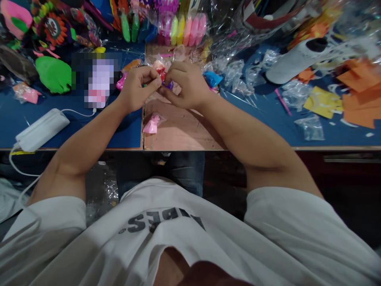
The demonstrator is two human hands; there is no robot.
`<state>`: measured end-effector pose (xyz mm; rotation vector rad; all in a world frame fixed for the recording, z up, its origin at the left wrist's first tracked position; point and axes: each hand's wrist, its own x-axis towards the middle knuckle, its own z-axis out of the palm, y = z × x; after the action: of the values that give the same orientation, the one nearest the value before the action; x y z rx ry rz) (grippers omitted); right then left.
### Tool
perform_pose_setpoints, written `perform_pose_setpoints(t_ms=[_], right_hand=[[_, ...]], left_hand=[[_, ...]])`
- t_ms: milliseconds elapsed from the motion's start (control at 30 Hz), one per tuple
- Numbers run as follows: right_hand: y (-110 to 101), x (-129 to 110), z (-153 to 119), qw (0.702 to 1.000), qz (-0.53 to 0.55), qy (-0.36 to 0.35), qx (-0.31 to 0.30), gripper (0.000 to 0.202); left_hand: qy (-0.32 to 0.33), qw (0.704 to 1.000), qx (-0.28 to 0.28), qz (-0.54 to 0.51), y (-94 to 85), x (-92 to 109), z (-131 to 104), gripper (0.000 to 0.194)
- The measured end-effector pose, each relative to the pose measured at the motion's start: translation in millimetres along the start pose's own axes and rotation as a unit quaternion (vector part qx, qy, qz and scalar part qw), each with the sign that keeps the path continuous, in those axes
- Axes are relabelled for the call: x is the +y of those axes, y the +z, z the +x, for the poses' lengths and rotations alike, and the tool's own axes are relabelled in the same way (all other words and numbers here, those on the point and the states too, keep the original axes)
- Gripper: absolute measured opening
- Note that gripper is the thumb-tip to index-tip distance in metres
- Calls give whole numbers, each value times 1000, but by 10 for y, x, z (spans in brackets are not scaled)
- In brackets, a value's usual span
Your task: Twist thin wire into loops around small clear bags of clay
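Note:
My left hand and my right hand meet over the wooden board, fingertips pinched close together. Whatever lies between the fingertips is too small to make out. Just behind them is a red and white piece in clear wrap. A bit of purple shows under my right fingers. Nearer the table's front edge, a pink lump in plastic lies on the board. To the right of my right hand sits a blue wrapped piece.
A phone and a white power bank with a cable lie left, near a green clay shape. Coloured clay sticks stand behind. On the right are a white glue-gun-like tool, plastic scraps and orange foam sheets.

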<state>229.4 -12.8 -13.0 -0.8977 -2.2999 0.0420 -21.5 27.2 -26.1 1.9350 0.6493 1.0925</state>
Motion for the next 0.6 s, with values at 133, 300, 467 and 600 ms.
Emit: perform_pose_setpoints(t_ms=[133, 300, 467, 600], right_hand=[[-12, 38, 8, 993, 36, -23, 110, 43], [191, 208, 88, 967, 58, 98, 227, 70], [147, 230, 73, 972, 64, 60, 219, 70], [34, 55, 28, 988, 52, 34, 144, 52]], left_hand=[[25, 999, 17, 20, 13, 108, -18, 39], [54, 997, 42, 21, 6, 187, -38, 52], [49, 997, 50, 24, -6, 179, -30, 56], [46, 997, 55, 7, 23, 139, -12, 58]])
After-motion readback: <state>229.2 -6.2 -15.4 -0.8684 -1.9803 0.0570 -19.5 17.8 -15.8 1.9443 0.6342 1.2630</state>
